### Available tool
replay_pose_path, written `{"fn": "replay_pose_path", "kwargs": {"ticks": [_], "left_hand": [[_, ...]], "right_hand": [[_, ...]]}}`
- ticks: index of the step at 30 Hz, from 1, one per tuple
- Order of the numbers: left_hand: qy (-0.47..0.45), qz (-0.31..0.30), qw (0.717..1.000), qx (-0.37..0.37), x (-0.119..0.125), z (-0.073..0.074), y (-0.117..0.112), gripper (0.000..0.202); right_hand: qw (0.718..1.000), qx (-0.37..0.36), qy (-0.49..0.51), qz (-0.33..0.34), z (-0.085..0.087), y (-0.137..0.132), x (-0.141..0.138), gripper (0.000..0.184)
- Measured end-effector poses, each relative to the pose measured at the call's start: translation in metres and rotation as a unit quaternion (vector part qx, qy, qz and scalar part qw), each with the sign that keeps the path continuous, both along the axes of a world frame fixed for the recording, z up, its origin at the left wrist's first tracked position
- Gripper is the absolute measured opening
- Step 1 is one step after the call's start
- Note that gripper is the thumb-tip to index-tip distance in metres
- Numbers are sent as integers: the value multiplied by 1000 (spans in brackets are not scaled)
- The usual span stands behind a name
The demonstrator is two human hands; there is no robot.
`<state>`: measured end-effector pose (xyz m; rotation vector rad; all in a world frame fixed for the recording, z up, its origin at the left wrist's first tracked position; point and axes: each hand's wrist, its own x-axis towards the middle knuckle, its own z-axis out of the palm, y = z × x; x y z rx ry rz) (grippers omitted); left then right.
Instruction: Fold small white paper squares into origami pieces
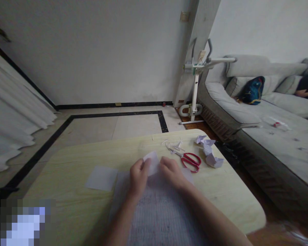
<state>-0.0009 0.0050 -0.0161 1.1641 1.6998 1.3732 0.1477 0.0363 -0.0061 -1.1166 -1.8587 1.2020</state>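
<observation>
A small sheet of white paper [152, 164] is raised between my hands, above a larger printed sheet [156, 212] on the wooden table. My left hand [139, 176] is closed on its left side, thumb on top. At its right edge my right hand [172, 171] is closed too, its fingertips partly hidden. Beyond my right hand lie red-handled scissors [191, 162], blades toward thin paper scraps [176, 145]. Several folded paper pieces [207, 150] sit at the table's far right. A square white sheet [102, 178] lies flat to the left.
The pale wooden table [66, 205] has rounded corners. Right of it stands a grey sofa [279, 153] with a dark blue bag [254, 90] and a person's arm [306, 93] at the edge. White exercise equipment [195, 89] stands by the wall; a white curtain [12, 112] hangs left.
</observation>
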Motion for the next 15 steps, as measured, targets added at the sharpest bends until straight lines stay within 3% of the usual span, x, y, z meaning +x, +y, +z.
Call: {"fn": "replay_pose_path", "kwargs": {"ticks": [8,15], "left_hand": [[-39,-41,998,-21,1,-1,0,36],[-81,-96,991,-38,2,3,-1,35]], "right_hand": [[998,-50,29,-22,-2,2,0,23],[998,-48,45,-6,-1,2,-1,35]]}}
